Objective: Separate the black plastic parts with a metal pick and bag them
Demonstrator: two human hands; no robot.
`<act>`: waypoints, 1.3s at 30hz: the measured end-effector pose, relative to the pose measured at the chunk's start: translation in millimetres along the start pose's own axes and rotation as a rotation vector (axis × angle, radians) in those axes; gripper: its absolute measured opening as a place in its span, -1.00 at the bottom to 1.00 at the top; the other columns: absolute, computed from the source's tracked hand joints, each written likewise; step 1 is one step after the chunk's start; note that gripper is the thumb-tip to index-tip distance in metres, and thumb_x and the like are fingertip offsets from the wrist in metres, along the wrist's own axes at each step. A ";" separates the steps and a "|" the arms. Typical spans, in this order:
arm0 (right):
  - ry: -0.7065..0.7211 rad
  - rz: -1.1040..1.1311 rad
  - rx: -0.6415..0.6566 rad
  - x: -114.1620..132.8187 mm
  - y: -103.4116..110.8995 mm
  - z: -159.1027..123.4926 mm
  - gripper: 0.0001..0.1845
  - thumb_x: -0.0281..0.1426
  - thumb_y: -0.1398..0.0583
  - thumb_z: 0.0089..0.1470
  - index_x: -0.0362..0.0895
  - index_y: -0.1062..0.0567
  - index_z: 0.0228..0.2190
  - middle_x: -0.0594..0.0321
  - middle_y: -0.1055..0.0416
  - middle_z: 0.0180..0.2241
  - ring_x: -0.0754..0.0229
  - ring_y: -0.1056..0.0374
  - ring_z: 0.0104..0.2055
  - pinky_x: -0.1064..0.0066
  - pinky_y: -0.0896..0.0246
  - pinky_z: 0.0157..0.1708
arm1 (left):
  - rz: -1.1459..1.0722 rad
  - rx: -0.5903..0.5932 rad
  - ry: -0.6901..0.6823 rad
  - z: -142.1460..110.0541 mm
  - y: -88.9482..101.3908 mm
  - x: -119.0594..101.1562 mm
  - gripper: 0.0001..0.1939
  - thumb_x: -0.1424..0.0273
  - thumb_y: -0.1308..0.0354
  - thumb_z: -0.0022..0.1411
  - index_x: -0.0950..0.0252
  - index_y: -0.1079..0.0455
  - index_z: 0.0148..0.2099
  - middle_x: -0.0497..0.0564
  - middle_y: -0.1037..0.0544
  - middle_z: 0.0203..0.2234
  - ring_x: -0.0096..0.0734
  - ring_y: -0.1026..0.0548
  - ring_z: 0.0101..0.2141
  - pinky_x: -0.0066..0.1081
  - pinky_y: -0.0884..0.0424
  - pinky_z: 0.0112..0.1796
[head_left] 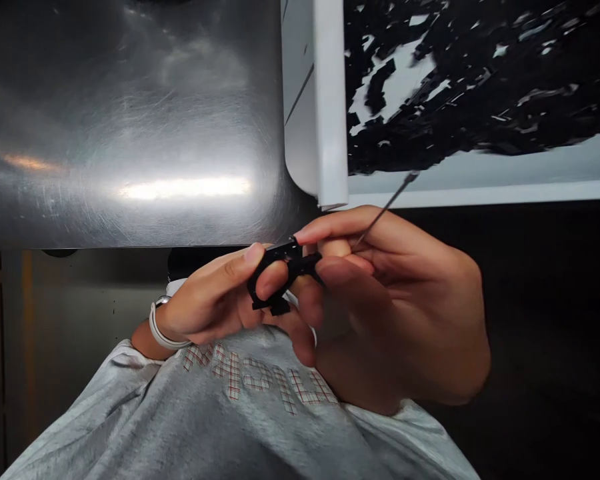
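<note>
- Holding a small black notched plastic part (285,267) at chest height, the left hand (215,297) clamps it between thumb and bent forefinger
- The right hand (390,313) curls just beside it, fingers close together, pinching a thin metal pick (385,210)
- The part sits below a brushed stainless-steel table (130,120), near a white plastic tray (330,100)

Left hand (213,297) and right hand (395,327) meet closely, fingers curled.
</note>
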State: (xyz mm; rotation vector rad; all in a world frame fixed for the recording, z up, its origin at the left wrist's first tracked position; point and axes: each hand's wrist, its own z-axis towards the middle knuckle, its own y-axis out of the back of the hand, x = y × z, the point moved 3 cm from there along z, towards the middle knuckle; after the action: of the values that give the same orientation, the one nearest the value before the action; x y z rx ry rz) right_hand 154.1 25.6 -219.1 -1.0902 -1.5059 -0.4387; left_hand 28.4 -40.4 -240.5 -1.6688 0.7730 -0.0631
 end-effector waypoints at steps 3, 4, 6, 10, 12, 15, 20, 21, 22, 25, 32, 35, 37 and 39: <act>-0.060 0.097 0.045 1.7 -8.2 3.5 -0.63 -0.12 -0.48 0.08 -0.07 -0.50 -0.36 0.51 -0.34 -0.65 0.31 -0.34 -0.77 0.53 -0.34 -0.80 | -0.001 0.040 -0.031 0.8 0.2 2.4 -0.57 0.02 -0.21 0.39 0.25 -0.35 -0.37 -0.06 -0.55 -0.43 -0.36 -0.59 -0.48 -0.33 -0.52 -0.31; -0.063 0.100 0.049 2.4 -9.9 4.6 -0.61 -0.12 -0.49 0.06 -0.07 -0.49 -0.39 0.48 -0.39 -0.64 0.34 -0.31 -0.78 0.55 -0.33 -0.80 | 0.020 0.041 -0.049 0.9 0.2 2.8 -0.57 0.02 -0.18 0.41 0.25 -0.36 -0.36 -0.05 -0.57 -0.42 -0.34 -0.61 -0.46 -0.32 -0.53 -0.29; -0.044 0.099 0.062 3.2 -11.3 6.0 -0.61 -0.13 -0.50 0.06 -0.06 -0.46 -0.43 0.45 -0.42 -0.66 0.36 -0.30 -0.77 0.58 -0.29 -0.80 | 0.090 0.016 -0.089 0.9 0.7 3.4 -0.56 0.02 -0.16 0.42 0.25 -0.34 -0.37 -0.03 -0.59 -0.41 -0.31 -0.63 -0.42 -0.29 -0.54 -0.23; -0.018 0.137 0.164 1.9 -8.6 6.3 -0.66 -0.27 -0.44 0.18 -0.06 -0.41 -0.45 0.43 -0.52 -0.63 0.36 -0.32 -0.76 0.60 -0.24 -0.79 | 0.174 -0.054 -0.131 1.5 2.6 5.8 -0.50 -0.02 -0.19 0.38 0.25 -0.25 -0.42 0.02 -0.62 -0.40 -0.26 -0.65 -0.34 -0.30 -0.53 -0.20; -0.024 0.123 0.212 1.9 -6.1 6.3 -0.66 -0.28 -0.42 0.20 -0.07 -0.39 -0.45 0.38 -0.60 -0.55 0.36 -0.37 -0.75 0.58 -0.26 -0.77 | 0.151 -0.037 -0.125 1.8 3.4 7.3 -0.49 -0.02 -0.20 0.38 0.25 -0.24 -0.43 0.00 -0.60 -0.43 -0.25 -0.66 -0.33 -0.34 -0.51 -0.22; -0.018 0.067 0.181 4.2 -3.9 7.4 -0.62 -0.19 -0.44 0.17 -0.07 -0.41 -0.45 0.37 -0.55 -0.61 0.32 -0.37 -0.76 0.55 -0.23 -0.77 | 0.117 0.009 -0.106 1.4 4.4 7.6 -0.52 0.00 -0.19 0.40 0.26 -0.29 -0.40 -0.03 -0.54 -0.46 -0.27 -0.67 -0.32 -0.36 -0.51 -0.23; 0.018 0.078 0.087 6.7 -7.9 7.7 -0.62 -0.17 -0.47 0.12 -0.05 -0.44 -0.50 0.35 -0.58 -0.59 0.30 -0.36 -0.76 0.50 -0.22 -0.82 | 0.081 0.035 -0.026 0.2 4.4 6.4 -0.51 -0.04 -0.18 0.38 0.25 -0.31 -0.38 0.00 -0.56 -0.42 -0.18 -0.68 -0.30 -0.26 -0.57 -0.19; 0.010 0.090 0.090 6.1 -8.4 7.1 -0.64 -0.22 -0.46 0.13 -0.04 -0.44 -0.49 0.35 -0.61 -0.56 0.30 -0.36 -0.77 0.50 -0.22 -0.83 | 0.086 0.021 -0.019 0.4 4.4 6.2 -0.50 -0.05 -0.20 0.36 0.25 -0.31 -0.39 0.01 -0.56 -0.43 -0.16 -0.68 -0.29 -0.24 -0.57 -0.20; 0.002 0.102 0.100 5.4 -8.5 6.3 -0.66 -0.26 -0.46 0.15 -0.03 -0.43 -0.48 0.36 -0.62 -0.55 0.30 -0.36 -0.77 0.50 -0.23 -0.83 | 0.094 0.001 -0.010 0.8 4.5 6.2 -0.49 -0.06 -0.22 0.34 0.26 -0.30 -0.40 0.01 -0.57 -0.43 -0.15 -0.68 -0.29 -0.24 -0.57 -0.20; -0.029 0.080 0.145 3.2 -6.6 4.0 -0.70 -0.33 -0.42 0.19 -0.03 -0.42 -0.45 0.37 -0.62 -0.52 0.30 -0.39 -0.73 0.50 -0.29 -0.80 | 0.115 -0.040 0.000 2.1 4.7 6.3 -0.47 -0.07 -0.26 0.30 0.26 -0.29 -0.43 0.04 -0.58 -0.43 -0.15 -0.67 -0.30 -0.27 -0.55 -0.25; -0.029 0.075 0.091 3.3 -5.2 6.1 -0.58 -0.07 -0.47 0.08 -0.05 -0.45 -0.46 0.41 -0.49 -0.64 0.35 -0.25 -0.81 0.48 -0.26 -0.80 | 0.082 0.055 -0.051 3.5 1.2 3.8 -0.51 -0.04 -0.20 0.38 0.26 -0.34 -0.40 -0.01 -0.51 -0.50 -0.29 -0.62 -0.42 -0.43 -0.39 -0.41; -0.027 0.110 0.107 4.4 -7.4 7.3 -0.61 -0.16 -0.46 0.13 -0.05 -0.42 -0.47 0.42 -0.49 -0.67 0.35 -0.25 -0.82 0.52 -0.18 -0.82 | 0.108 0.024 -0.062 4.4 0.6 2.3 -0.50 -0.02 -0.19 0.38 0.26 -0.32 -0.41 -0.01 -0.51 -0.51 -0.26 -0.64 -0.38 -0.41 -0.42 -0.37; -0.045 0.128 0.117 4.4 -7.0 7.2 -0.64 -0.23 -0.46 0.14 -0.05 -0.42 -0.46 0.38 -0.56 -0.61 0.36 -0.26 -0.81 0.53 -0.15 -0.84 | 0.131 -0.013 -0.042 5.0 1.0 2.4 -0.49 -0.04 -0.23 0.35 0.26 -0.30 -0.43 -0.01 -0.51 -0.52 -0.21 -0.65 -0.34 -0.37 -0.47 -0.31; -0.069 0.138 0.130 3.1 -5.2 6.6 -0.66 -0.30 -0.48 0.10 -0.06 -0.42 -0.45 0.37 -0.59 -0.55 0.36 -0.28 -0.79 0.55 -0.15 -0.85 | 0.147 -0.037 -0.027 5.3 1.7 2.5 -0.48 -0.04 -0.25 0.33 0.26 -0.28 -0.44 0.01 -0.53 -0.50 -0.16 -0.66 -0.31 -0.31 -0.51 -0.26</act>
State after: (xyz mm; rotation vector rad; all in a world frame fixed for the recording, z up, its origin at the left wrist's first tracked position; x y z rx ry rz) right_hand 146.4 29.4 -216.4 -1.1077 -1.4871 -0.2061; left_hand 31.9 -37.3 -244.3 -1.6397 0.8787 0.0770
